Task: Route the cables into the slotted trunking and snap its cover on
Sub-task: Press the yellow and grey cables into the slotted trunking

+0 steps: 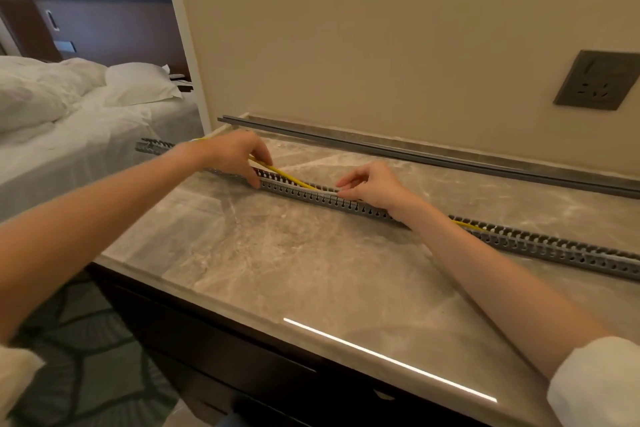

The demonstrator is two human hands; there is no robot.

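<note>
A long grey slotted trunking [540,246] lies across the marble countertop [277,253], its left end sticking out past the counter's edge. A yellow cable [287,175] runs along it, rising out of the channel between my hands and showing again at the right. My left hand [239,156] pinches the raised cable above the trunking's left part. My right hand [374,185] rests on the trunking's middle, fingertips pressing at the cable in the channel. The grey trunking cover [433,154] lies apart along the wall at the back of the counter.
A dark wall socket [599,81] is on the beige wall at the right. A bed with white pillows [86,107] stands left of the counter. Dark cabinet fronts [242,357] sit under the counter's front edge.
</note>
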